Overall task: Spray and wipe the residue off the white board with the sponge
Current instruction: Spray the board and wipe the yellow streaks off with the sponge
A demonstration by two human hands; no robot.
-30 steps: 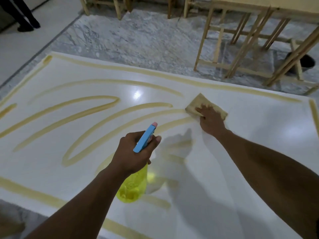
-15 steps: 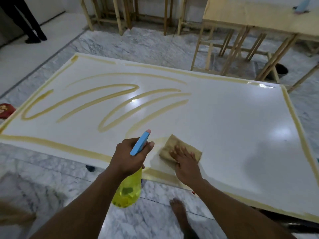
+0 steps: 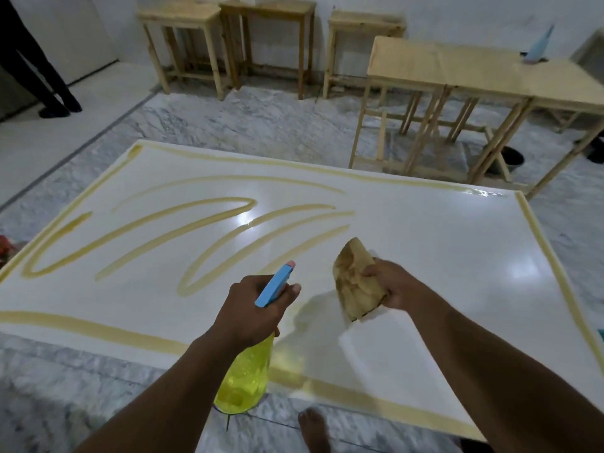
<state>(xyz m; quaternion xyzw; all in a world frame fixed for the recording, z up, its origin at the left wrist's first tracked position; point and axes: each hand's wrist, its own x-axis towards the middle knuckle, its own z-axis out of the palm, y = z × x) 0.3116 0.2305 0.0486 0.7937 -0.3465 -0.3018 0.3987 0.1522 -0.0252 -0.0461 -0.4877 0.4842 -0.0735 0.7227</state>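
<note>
The glossy white board (image 3: 425, 256) bears looping yellowish streaks (image 3: 147, 227). The right grip (image 3: 397, 284) clutches the crumpled tan sponge (image 3: 354, 286), and the left grip (image 3: 251, 308) grasps the translucent yellow bottle (image 3: 245, 377).

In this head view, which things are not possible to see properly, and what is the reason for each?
- Head view: the trigger of the spray bottle is covered by the left hand.
- Head view: both near corners of the white board fall outside the frame; the right forearm covers part of its near edge.
- Head view: the blue object on the far table is too small and blurred to identify.
</note>
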